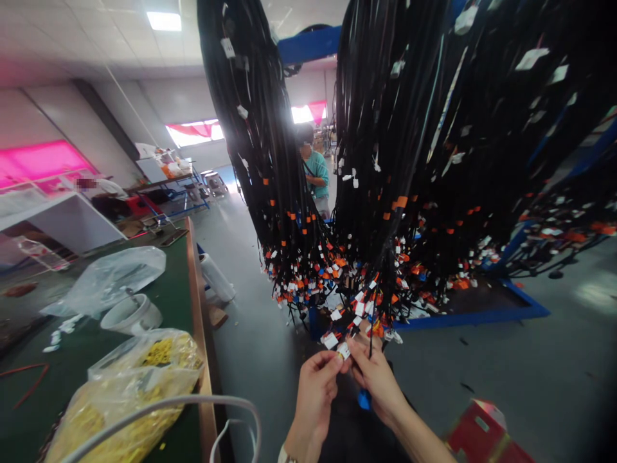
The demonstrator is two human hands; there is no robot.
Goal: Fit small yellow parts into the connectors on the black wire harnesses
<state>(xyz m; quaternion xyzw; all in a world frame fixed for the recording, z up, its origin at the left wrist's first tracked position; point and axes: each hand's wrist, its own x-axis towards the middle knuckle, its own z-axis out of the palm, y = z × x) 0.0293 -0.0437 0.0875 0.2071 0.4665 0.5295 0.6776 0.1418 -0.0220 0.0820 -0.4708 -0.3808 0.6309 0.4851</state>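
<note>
Black wire harnesses [371, 128] hang in thick bundles, with white, orange and blue connectors clustered at their lower ends. At the bottom of the middle bundle, a small white connector [344, 350] sits between my two hands. The fingertips of my left hand [315, 392] pinch it from the left. My right hand [373, 373] is closed around the wires beside it, its thumb against the connector; part of its grip is hidden. A blue connector [364, 399] dangles under my right hand. Another white connector [330, 340] hangs just above my left hand.
On the left, a green-topped table [176, 276] carries a bag of yellow parts [130, 399], a white cup [132, 314] and clear plastic film [116, 273]. A blue rack frame [525, 312] stands behind the harnesses. A red box [482, 427] is lower right. A person [317, 170] is farther back.
</note>
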